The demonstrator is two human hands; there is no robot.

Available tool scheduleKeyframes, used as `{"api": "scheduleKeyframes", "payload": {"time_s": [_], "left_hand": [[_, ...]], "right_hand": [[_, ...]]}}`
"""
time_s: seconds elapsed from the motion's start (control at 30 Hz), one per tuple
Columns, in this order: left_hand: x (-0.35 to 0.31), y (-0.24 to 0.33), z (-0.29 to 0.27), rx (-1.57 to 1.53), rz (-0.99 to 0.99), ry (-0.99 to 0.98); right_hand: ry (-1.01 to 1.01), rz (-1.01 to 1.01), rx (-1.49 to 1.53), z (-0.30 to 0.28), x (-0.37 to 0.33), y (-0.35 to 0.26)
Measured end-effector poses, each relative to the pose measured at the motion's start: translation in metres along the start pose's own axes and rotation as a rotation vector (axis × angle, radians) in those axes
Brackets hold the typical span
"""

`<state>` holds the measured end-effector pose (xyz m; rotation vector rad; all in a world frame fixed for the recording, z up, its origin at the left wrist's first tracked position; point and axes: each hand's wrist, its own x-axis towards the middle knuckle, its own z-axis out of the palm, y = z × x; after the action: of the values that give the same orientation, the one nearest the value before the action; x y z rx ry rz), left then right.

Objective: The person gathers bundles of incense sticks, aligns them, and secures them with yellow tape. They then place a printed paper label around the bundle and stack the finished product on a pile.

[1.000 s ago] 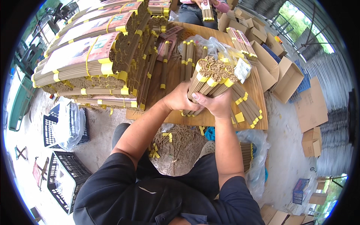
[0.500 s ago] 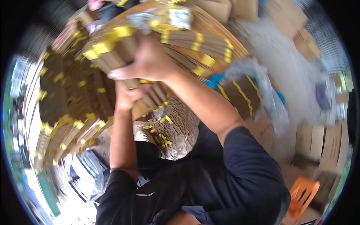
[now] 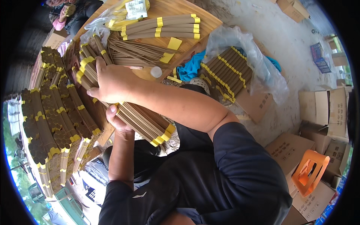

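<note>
Several bundles of brown incense sticks (image 3: 144, 123), banded with yellow paper, slant across in front of me. My right hand (image 3: 114, 80) is wrapped over their upper part, thumb and fingers closed around them. Lower down, my left hand (image 3: 119, 119) grips the same bundles from below, its thumb showing at the side. Part of the bundles is hidden behind my right hand and forearm. To the left of both hands rises a tall stack of similar bundles (image 3: 47, 108). Loose incense sticks (image 3: 137, 52) lie on the wooden table (image 3: 208, 17) beyond my right hand.
More banded bundles (image 3: 161, 30) and yellow paper strips (image 3: 171, 48) lie on the table, with a white round cap (image 3: 156, 71) near its edge. Right of it, bundles (image 3: 228, 73) rest by a plastic sheet (image 3: 262, 78). An orange stool (image 3: 310, 172) stands among cardboard boxes. Another person (image 3: 75, 17) sits far left.
The held bundles have come down from a raised position over the table, and their lower ends now point toward my lap. Both hands still grip them; the view has turned.
</note>
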<state>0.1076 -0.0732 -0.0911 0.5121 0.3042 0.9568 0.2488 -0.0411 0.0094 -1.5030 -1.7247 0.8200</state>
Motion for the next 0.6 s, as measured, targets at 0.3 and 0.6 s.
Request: {"api": "scheduleKeyframes", "payload": {"time_s": [0.3, 0.6], "left_hand": [[-0.002, -0.003, -0.007, -0.212, -0.101, -0.056], [0.025, 0.031, -0.011, -0.378, -0.040, -0.182]], "right_hand": [[0.727, -0.480, 0.180, -0.050, -0.053, 0.049], [0.843, 0.982, -0.242, -0.009, -0.260, 0.467]]}}
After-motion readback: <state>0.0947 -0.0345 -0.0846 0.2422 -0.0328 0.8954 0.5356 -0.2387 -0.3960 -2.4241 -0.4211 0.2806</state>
